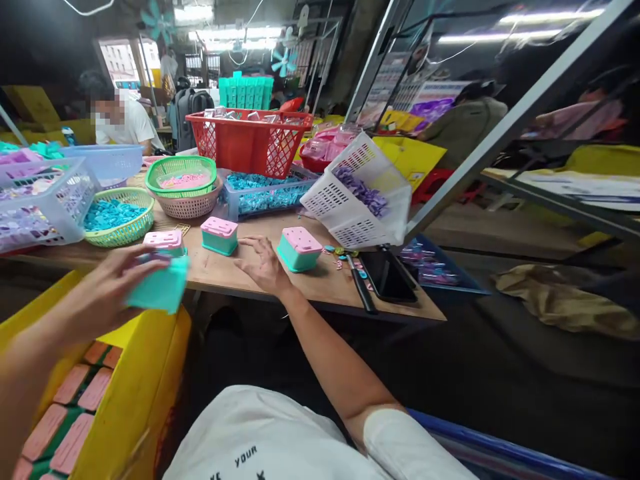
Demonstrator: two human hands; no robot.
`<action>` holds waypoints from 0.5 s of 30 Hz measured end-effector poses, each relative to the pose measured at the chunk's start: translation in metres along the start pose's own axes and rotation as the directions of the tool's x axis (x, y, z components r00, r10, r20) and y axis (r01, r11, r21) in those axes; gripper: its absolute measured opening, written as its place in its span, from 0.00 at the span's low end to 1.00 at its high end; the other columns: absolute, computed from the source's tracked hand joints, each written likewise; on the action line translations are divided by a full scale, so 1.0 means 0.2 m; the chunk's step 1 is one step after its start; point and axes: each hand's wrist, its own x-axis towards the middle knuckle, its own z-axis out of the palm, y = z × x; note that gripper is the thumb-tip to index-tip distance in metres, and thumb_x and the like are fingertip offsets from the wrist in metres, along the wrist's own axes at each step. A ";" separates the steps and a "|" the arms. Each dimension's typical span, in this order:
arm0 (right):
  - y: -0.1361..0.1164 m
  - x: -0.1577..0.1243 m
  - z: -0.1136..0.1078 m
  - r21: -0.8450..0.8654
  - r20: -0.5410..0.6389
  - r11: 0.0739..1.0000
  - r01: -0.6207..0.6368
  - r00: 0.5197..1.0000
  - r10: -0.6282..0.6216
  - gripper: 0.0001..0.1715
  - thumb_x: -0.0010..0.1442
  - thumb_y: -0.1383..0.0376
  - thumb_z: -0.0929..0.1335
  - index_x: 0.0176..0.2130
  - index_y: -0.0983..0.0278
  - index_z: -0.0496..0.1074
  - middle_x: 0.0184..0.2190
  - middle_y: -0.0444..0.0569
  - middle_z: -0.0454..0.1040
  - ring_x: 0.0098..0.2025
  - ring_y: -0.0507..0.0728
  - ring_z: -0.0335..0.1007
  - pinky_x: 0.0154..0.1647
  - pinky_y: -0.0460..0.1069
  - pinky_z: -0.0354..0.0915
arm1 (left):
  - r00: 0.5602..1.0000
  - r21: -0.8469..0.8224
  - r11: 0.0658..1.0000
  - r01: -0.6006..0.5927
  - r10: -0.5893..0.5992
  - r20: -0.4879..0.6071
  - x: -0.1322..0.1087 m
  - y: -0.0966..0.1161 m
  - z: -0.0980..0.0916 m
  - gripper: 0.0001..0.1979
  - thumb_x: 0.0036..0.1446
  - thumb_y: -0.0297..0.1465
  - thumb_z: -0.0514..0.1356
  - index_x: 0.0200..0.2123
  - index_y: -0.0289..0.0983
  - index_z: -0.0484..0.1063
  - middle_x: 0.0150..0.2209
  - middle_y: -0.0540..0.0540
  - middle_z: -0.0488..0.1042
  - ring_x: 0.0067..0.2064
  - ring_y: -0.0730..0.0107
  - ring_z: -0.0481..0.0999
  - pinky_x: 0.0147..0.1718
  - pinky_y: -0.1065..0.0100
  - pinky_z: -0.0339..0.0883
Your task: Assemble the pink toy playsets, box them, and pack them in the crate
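Note:
My left hand point(113, 283) is closed around a small teal box point(163, 287), held in the air over the table's front edge and blurred by motion. My right hand point(264, 265) lies over the tabletop with its fingers spread, holding nothing. Just left of its fingertips stands a teal box with a pink lid point(220, 236). Another pink-lidded teal box point(300, 249) is to the right of this hand, apart from it. Behind my left hand a third pink-lidded box point(165, 241) is partly hidden.
Below left, a yellow sack point(145, 373) holds several pink-topped boxes. A black phone point(387, 275) and a black-handled tool point(361, 285) lie at the table's right end. Behind stand a red basket point(240, 141), a tilted white basket point(345, 210) and a green basket point(173, 190). A metal post point(480, 153) slants at right.

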 end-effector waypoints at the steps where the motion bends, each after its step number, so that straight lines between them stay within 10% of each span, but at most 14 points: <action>1: 0.04 0.01 0.03 0.079 0.032 0.995 -0.055 0.998 0.053 0.26 0.62 0.54 0.69 0.55 0.62 0.71 0.56 0.57 0.68 0.60 0.61 0.66 0.58 0.57 0.68 | 0.993 -0.006 0.994 -0.107 0.107 0.052 0.17 0.02 0.10 0.30 0.59 0.33 0.58 0.65 0.44 0.62 0.68 0.41 0.59 0.67 0.50 0.61 0.65 0.47 0.60; 7: 0.31 0.02 0.05 0.159 0.086 0.936 -0.314 0.949 0.304 0.17 0.64 0.65 0.63 0.50 0.65 0.73 0.49 0.57 0.76 0.48 0.58 0.75 0.52 0.55 0.72 | 0.898 0.004 0.920 -0.391 0.381 0.218 0.76 0.01 0.61 0.38 0.51 0.14 0.54 0.65 0.41 0.64 0.69 0.37 0.56 0.71 0.43 0.52 0.65 0.41 0.58; 15: 0.29 -0.05 0.00 0.051 0.356 0.988 -0.147 0.927 0.119 0.10 0.60 0.71 0.69 0.43 0.67 0.78 0.38 0.51 0.79 0.37 0.55 0.74 0.41 0.49 0.68 | 0.994 -0.246 0.969 -0.032 0.005 -0.110 0.59 0.02 0.74 0.38 0.59 0.29 0.59 0.70 0.41 0.49 0.69 0.33 0.50 0.71 0.47 0.54 0.64 0.43 0.58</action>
